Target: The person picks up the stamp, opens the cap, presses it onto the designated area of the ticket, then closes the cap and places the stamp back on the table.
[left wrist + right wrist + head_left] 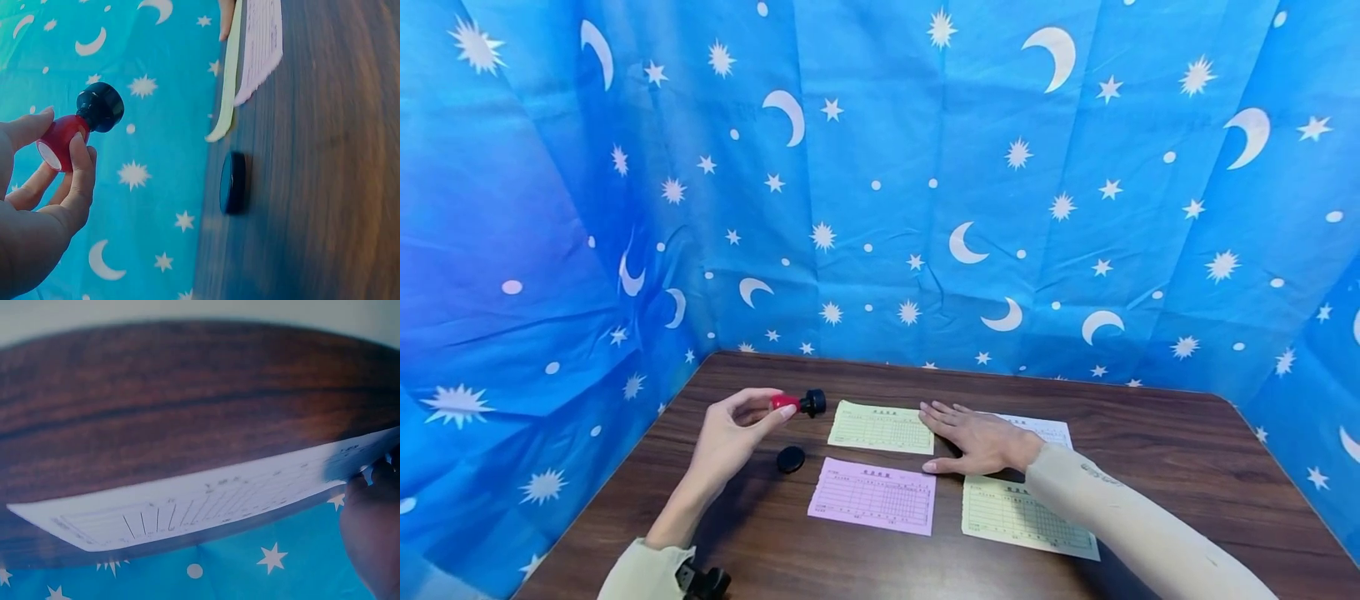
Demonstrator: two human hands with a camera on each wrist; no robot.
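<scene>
My left hand (726, 442) pinches the red handle of a stamp (65, 134) between thumb and fingers, holding it above the table. The stamp's black round head points right in the head view. Below it on the wood lies a round black cap (790, 459). My right hand (977, 440) is spread palm down, its fingertips on the right edge of a pale yellow printed slip (872, 431). Its thumb reaches the top right corner of a pink slip (871, 500). In the left wrist view, the yellow slip's near end curls up.
Under the right forearm are a white slip (1054, 432) and a second pale yellow slip (1018, 521), both partly hidden. The dark wooden table (745, 550) meets a blue curtain (895, 150) with moons and stars at its back and sides.
</scene>
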